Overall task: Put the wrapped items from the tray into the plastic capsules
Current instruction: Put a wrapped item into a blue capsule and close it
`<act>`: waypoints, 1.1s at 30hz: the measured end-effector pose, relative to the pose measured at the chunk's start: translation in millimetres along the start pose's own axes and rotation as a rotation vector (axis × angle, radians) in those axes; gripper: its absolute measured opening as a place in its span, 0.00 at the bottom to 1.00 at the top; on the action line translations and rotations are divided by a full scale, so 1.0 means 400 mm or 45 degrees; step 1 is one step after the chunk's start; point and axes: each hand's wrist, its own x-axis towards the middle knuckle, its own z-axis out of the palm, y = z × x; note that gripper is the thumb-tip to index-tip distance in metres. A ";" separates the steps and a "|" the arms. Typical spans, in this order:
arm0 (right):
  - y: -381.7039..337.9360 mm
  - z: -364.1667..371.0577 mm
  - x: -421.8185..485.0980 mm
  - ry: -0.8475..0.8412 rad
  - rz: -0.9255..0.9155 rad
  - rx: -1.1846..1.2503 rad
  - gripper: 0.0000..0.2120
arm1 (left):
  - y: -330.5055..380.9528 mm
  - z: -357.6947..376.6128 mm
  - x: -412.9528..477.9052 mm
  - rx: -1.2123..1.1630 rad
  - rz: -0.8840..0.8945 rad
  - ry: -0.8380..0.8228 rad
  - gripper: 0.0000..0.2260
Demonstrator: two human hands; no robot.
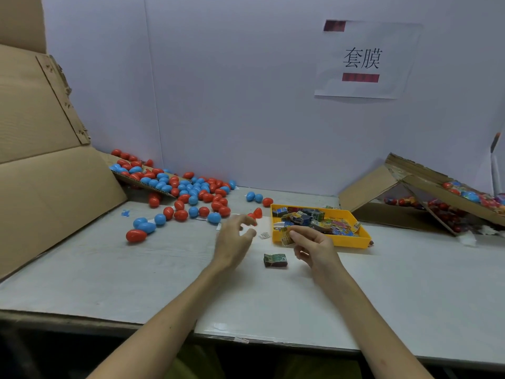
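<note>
Right hand [314, 250] pinched a wrapped item [286, 237] at the yellow tray [347, 242], left hand [233, 243] fingers loosely spread above bench [136, 274], capsules [181, 215] scattered beyond.

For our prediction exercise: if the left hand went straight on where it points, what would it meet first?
Probably the red capsule just beyond the left hand, though depth is unclear.

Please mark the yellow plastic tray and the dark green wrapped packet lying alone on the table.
yellow plastic tray [352, 241]: head view, front wall.
dark green wrapped packet [275, 260]: head view, top face.
</note>
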 end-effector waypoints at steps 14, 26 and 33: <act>-0.001 0.006 0.000 -0.045 0.009 0.018 0.12 | -0.023 -0.039 0.149 0.237 -0.117 0.050 0.07; -0.008 -0.011 0.011 -0.061 -0.006 0.106 0.18 | 0.074 0.001 -0.013 -1.339 -0.431 -0.304 0.11; -0.009 -0.005 0.003 -0.119 -0.017 0.095 0.19 | 0.067 -0.006 -0.018 -1.331 -0.428 -0.277 0.14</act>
